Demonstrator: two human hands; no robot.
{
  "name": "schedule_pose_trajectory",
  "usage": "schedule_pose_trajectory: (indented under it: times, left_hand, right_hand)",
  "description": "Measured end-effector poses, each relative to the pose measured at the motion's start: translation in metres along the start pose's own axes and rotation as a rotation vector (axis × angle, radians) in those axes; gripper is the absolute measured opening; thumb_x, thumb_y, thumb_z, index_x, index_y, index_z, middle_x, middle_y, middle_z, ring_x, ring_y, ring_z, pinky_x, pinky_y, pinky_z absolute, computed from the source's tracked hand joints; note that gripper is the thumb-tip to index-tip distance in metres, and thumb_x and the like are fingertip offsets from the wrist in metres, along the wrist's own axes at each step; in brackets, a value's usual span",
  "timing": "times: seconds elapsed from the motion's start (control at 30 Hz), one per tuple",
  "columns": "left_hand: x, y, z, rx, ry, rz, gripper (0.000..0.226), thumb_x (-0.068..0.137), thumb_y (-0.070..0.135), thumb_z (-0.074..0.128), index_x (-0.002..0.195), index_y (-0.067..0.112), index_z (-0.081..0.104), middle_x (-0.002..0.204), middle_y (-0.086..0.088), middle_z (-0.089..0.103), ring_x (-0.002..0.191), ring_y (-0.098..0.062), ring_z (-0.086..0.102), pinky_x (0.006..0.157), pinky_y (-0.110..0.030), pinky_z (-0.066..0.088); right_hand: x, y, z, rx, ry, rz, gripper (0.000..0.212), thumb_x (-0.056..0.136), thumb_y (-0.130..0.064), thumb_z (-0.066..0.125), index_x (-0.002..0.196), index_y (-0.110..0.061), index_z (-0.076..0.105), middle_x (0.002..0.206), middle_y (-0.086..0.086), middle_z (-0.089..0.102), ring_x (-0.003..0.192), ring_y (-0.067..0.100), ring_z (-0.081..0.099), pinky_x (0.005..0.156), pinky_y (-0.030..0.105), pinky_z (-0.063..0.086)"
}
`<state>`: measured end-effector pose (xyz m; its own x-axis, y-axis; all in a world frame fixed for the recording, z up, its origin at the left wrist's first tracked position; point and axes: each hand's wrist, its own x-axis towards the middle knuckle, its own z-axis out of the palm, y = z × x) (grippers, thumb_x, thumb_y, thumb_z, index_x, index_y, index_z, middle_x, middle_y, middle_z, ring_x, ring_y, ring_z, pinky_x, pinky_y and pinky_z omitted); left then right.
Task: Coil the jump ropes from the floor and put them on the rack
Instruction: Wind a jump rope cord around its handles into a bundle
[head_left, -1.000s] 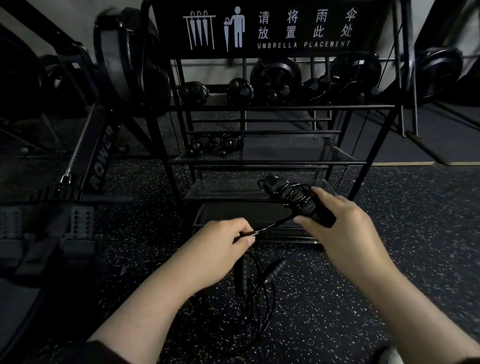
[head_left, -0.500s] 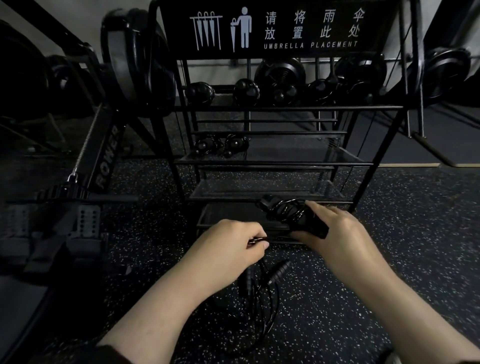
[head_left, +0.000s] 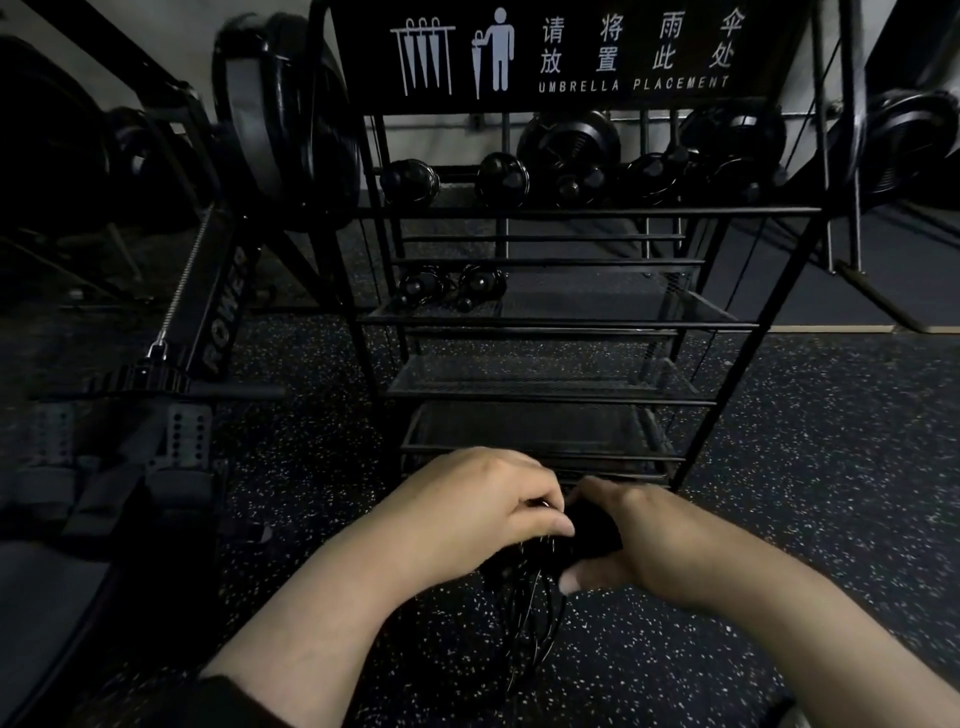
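A dark speckled floor (head_left: 810, 519) is seen, on which a black wire rack (head_left: 545, 325), a rower (head_left: 156, 395) and loose jump ropes (head_left: 524, 629) are carried.

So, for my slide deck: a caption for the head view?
Both hands, left hand and right hand, grip a black jump rope before the rack.

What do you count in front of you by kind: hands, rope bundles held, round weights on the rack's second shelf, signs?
hands: 2, the left hand and the right hand
rope bundle held by both: 1
round black weights on the second shelf of the rack: 2
sign: 1
Total: 6
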<state>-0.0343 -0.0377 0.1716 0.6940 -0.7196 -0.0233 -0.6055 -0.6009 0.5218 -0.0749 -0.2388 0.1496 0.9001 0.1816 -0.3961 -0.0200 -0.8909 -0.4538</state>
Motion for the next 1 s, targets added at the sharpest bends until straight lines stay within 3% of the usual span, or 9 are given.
schedule_pose_trajectory:
  times: [0.13,0.2,0.3,0.47,0.57,0.67,0.77,0.9,1.0]
  left_hand:
    - [0.000,-0.004,-0.007,-0.126,0.026,0.026,0.017,0.085,0.042,0.078,0.085,0.025,0.076,0.079,0.014,0.062,0.069,-0.002,0.055,0.068,-0.028,0.047]
    - [-0.001,-0.006,-0.009,-0.261,0.018,0.018,0.018,0.081,0.036,0.083,0.082,0.020,0.077,0.075,0.014,0.061,0.062,0.000,0.050,0.062,-0.023,0.042]
    - [-0.001,-0.012,-0.008,-0.417,0.013,-0.036,0.017,0.080,0.037,0.083,0.080,0.021,0.075,0.076,0.001,0.071,0.066,-0.006,0.056,0.065,-0.029,0.045]
    - [0.006,-0.017,-0.003,-0.593,-0.001,-0.066,0.016,0.082,0.048,0.074,0.077,0.034,0.068,0.060,0.021,0.061,0.057,0.007,0.049,0.057,-0.011,0.038]
    - [0.007,-0.021,0.004,-0.714,0.039,-0.118,0.018,0.085,0.044,0.074,0.078,0.029,0.069,0.065,0.014,0.061,0.060,0.002,0.053,0.056,-0.014,0.040]
    - [-0.004,-0.026,0.019,-0.933,0.137,-0.315,0.014,0.086,0.015,0.077,0.084,0.012,0.063,0.067,0.007,0.060,0.071,-0.014,0.054,0.061,-0.021,0.042]
    - [-0.001,-0.011,0.024,-0.846,0.136,-0.465,0.032,0.105,0.013,0.050,0.074,0.015,0.058,0.053,0.010,0.051,0.054,-0.008,0.037,0.052,-0.024,0.028]
    - [0.011,-0.002,0.017,-0.712,0.133,-0.414,0.035,0.108,0.029,0.046,0.085,0.016,0.068,0.055,0.011,0.045,0.044,-0.004,0.034,0.046,-0.025,0.024]
    - [0.011,-0.004,0.017,-0.628,0.140,-0.404,0.031,0.107,0.030,0.047,0.091,0.022,0.072,0.057,0.011,0.047,0.041,0.000,0.036,0.047,-0.023,0.028]
  right_hand:
    - [-0.011,-0.007,0.003,0.032,-0.091,-0.132,0.096,0.064,-0.074,0.079,0.146,-0.039,0.044,0.132,-0.014,0.065,0.117,0.002,0.060,0.099,0.024,0.051]
    - [-0.016,-0.009,0.002,0.094,-0.103,-0.182,0.091,0.064,-0.074,0.081,0.142,-0.042,0.048,0.128,-0.019,0.066,0.116,-0.002,0.061,0.100,0.023,0.051]
    - [-0.024,-0.011,-0.004,0.238,-0.086,-0.228,0.068,0.065,-0.064,0.086,0.124,-0.045,0.058,0.118,-0.025,0.069,0.111,-0.007,0.062,0.100,0.023,0.050]
    - [-0.030,-0.007,-0.009,0.529,0.023,-0.312,0.064,0.061,-0.054,0.093,0.109,-0.037,0.054,0.109,-0.008,0.070,0.104,0.019,0.064,0.096,0.047,0.054]
    - [-0.031,-0.004,-0.010,0.686,0.052,-0.328,0.071,0.060,-0.044,0.096,0.117,-0.040,0.054,0.117,-0.002,0.069,0.106,0.023,0.069,0.096,0.043,0.057]
    - [-0.035,-0.003,-0.016,0.790,0.143,-0.312,0.068,0.064,-0.043,0.093,0.123,-0.050,0.061,0.125,-0.002,0.070,0.112,0.010,0.070,0.096,0.026,0.055]
    - [-0.035,-0.006,-0.022,0.813,0.258,-0.268,0.060,0.072,-0.045,0.083,0.128,-0.036,0.064,0.112,-0.019,0.076,0.105,-0.003,0.070,0.089,0.013,0.051]
    - [-0.026,-0.001,-0.019,0.987,0.399,-0.106,0.077,0.055,-0.058,0.079,0.123,-0.025,0.064,0.085,-0.012,0.078,0.069,0.000,0.069,0.067,0.019,0.048]
    - [-0.022,0.002,-0.020,1.011,0.424,-0.072,0.078,0.060,-0.058,0.079,0.127,-0.019,0.067,0.081,-0.007,0.075,0.064,0.002,0.065,0.063,0.019,0.047]
